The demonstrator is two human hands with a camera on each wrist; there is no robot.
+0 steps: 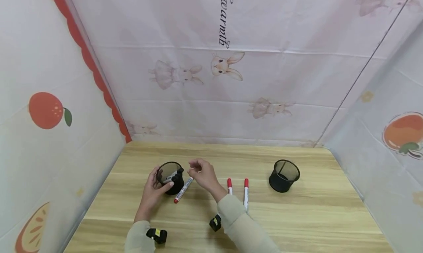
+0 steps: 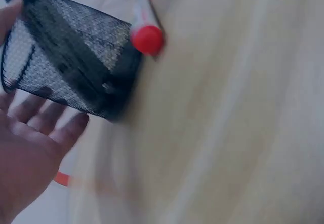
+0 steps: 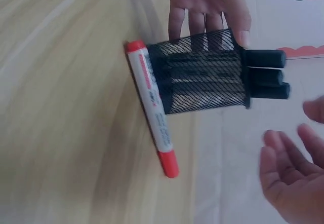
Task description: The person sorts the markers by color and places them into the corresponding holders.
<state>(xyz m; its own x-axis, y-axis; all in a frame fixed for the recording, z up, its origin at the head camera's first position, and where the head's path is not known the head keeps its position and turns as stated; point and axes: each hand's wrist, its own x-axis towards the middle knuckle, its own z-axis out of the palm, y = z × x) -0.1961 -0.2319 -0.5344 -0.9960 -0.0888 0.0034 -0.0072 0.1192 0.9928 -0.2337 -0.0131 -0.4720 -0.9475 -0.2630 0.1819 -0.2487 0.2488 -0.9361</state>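
My left hand point(image 1: 152, 192) holds a black mesh pen cup point(image 1: 179, 185) upright at the left, the thumb near its rim and the other fingers along its side. Several black-capped markers point(image 3: 266, 59) stick out of this cup, leaning to one side. Just right of the cup, my right hand point(image 1: 205, 176) hovers apart from it, fingers loosely bent with nothing between them. A red marker point(image 1: 183, 190) with a white barrel lies on the table close against the cup's base; both its ends show red in the right wrist view.
Two more red markers, one point(image 1: 230, 185) partly under the right sleeve and one point(image 1: 246, 194) beside it, lie on the wooden table point(image 1: 314, 220). A second black mesh cup point(image 1: 280, 184) stands at the right. Printed cloth walls point(image 1: 198, 124) bound the table's back and sides.
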